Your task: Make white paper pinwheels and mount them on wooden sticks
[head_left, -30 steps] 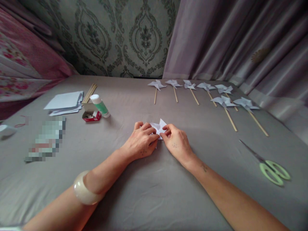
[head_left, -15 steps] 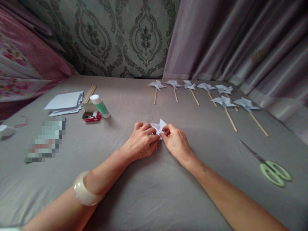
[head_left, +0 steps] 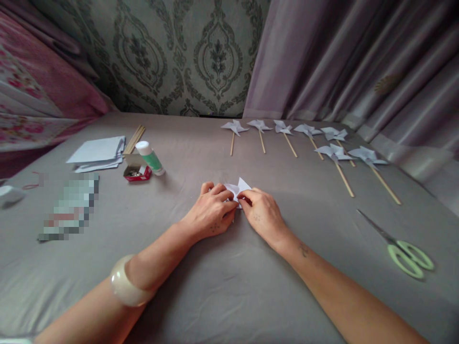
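White paper pinwheel head (head_left: 242, 185) lies on the grey sheet (head_left: 229, 286), held under the curled left hand (head_left: 212, 210), the right hand (head_left: 263, 213) pinching near its middle. Probably feather-light and easily creased, it suits a gentle hold at the folded centre.

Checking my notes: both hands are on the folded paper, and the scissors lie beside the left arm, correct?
No: the head view shows the scissors beside the right arm. The left hand and right hand are on the folded paper.

Paper (head_left: 241, 186) partly hidden.
Left hand (head_left: 212, 209), right hand (head_left: 263, 210) cover parts; flat item (head_left: 70, 205) pixelated; white item (head_left: 10, 194) cut off at left edge.
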A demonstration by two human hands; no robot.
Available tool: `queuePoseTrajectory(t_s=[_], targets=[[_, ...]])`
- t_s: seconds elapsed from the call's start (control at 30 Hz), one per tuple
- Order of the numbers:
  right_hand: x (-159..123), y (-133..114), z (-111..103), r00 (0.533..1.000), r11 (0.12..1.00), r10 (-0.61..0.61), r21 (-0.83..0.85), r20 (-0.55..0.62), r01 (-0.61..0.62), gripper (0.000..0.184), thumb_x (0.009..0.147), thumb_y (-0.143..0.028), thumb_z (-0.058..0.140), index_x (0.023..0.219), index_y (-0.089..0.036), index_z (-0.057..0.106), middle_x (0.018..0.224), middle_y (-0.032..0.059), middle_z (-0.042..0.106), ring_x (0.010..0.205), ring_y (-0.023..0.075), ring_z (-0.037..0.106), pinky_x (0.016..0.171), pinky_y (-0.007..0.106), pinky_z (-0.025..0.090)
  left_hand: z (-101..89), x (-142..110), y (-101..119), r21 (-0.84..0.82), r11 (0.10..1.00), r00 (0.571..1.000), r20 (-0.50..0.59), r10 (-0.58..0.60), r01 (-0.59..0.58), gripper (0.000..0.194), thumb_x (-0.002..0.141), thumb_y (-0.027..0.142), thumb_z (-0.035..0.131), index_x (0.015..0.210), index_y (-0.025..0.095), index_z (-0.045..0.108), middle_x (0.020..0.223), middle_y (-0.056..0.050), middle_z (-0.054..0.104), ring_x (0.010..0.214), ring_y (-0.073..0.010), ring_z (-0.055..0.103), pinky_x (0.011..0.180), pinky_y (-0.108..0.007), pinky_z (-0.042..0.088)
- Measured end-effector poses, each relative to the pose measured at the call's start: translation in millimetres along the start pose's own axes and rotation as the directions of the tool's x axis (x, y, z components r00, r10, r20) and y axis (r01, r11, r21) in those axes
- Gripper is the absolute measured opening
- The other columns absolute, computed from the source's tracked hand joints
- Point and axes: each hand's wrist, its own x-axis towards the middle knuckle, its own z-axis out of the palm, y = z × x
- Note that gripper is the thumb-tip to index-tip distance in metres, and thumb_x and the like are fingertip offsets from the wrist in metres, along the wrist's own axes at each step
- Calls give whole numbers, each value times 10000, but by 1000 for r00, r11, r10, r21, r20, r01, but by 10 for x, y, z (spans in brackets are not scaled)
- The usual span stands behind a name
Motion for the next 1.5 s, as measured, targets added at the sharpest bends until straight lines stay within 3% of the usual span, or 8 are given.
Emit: queuePoseTrajectory(t_s=[0.7, 0.97, 1.17, 1.3, 1.4, 1.5], targets=[[-47, -96, -77, 991, 981, -22, -188, 134, 47, 289, 925, -175, 416, 1019, -221, 685, 965, 93, 649, 829, 202, 628, 666, 289, 437, -10, 4, 11, 17, 1000, 1000, 6, -8, 8, 175, 849, 225, 526, 828, 208, 699, 887, -48, 688, 906, -214, 544, 843, -418, 291], [-56, -154, -191, 966, 914, -198, -324, 168, 244, 255, 891, -120, 438, 941, -161, 684, 1019, 113, 617, 966, 238, 555, 806, 342, 435, -26, -3, 28, 71, 997, 1000, 21, -6, 4, 191, 843, 260, 524, 788, 202, 698, 936, -70, 639, 927, -222, 509, 850, -408, 308], [-45, -182, -149, 946, 864, -277, -387, 169, 322, 259, 881, -90, 428, 896, -145, 681, 994, 122, 623, 958, 243, 549, 804, 353, 440, -29, -2, 49, 88, 996, 1000, 16, 24, -25, 273, 867, 275, 494, 677, 183, 667, 789, -60, 617, 838, -206, 486, 828, -404, 302], [-20, -81, -109, 955, 919, -282, -263, 87, 295, 251, 844, -87, 466, 887, -158, 703, 961, 112, 638, 928, 233, 568, 783, 341, 452, -43, -6, 57, 106, 993, 999, 11, 50, -51, 278, 876, 298, 493, 700, 181, 674, 776, -59, 619, 831, -202, 486, 825, -398, 295], [16, 67, -42, 974, 976, -220, -12, -60, 219, 261, 802, -78, 491, 871, -184, 719, 904, 67, 657, 841, 181, 598, 732, 285, 466, -43, -13, 47, 134, 989, 998, 14, 63, -65, 262, 874, 294, 492, 731, 183, 681, 766, -57, 615, 824, -201, 488, 813, -395, 288], [48, 199, 21, 962, 965, -116, 200, -246, 168, 279, 759, -61, 485, 835, -185, 723, 830, 45, 657, 715, 146, 601, 670, 255, 471, -40, -18, 37, 149, 986, 997, 18, 70, -72, 266, 878, 299, 485, 755, 185, 691, 760, -54, 611, 819, -200, 488, 809, -393, 283]])
